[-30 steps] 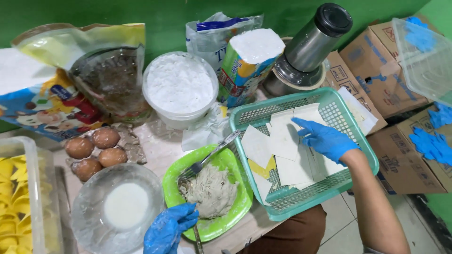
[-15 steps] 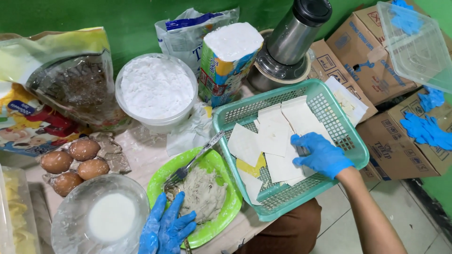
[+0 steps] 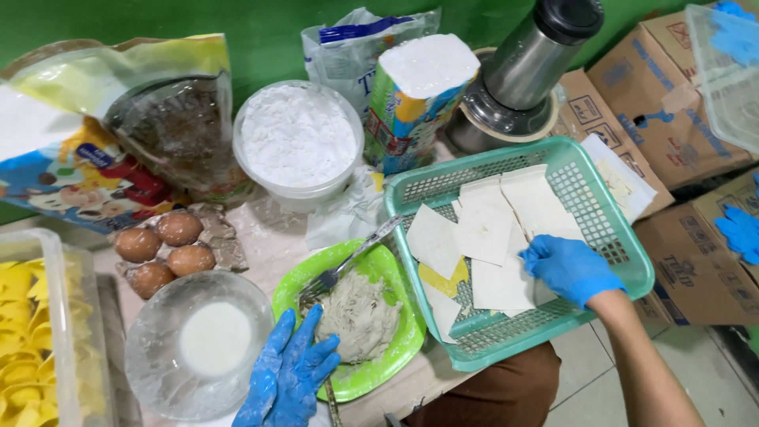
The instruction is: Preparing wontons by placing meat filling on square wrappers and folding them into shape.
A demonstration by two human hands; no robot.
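- Right hand (image 3: 571, 269), blue glove, right of centre: fingers flat on the white square wrapper sheets (image 3: 486, 233) inside the teal plastic basket (image 3: 613, 217); pressing, not clamped on any sheet.
- Left hand (image 3: 288, 372), blue glove, bottom centre: fingers spread, tips touching the grey filling paste (image 3: 360, 316) on the green plate (image 3: 395, 348).
- Fork (image 3: 348, 265) leans on the plate's upper rim.
- Left of plate: clear bowl of white liquid (image 3: 209, 340); brown eggs (image 3: 162, 249) above it.
- Tub of white flour (image 3: 299, 138) at upper centre of the counter (image 3: 269, 233).
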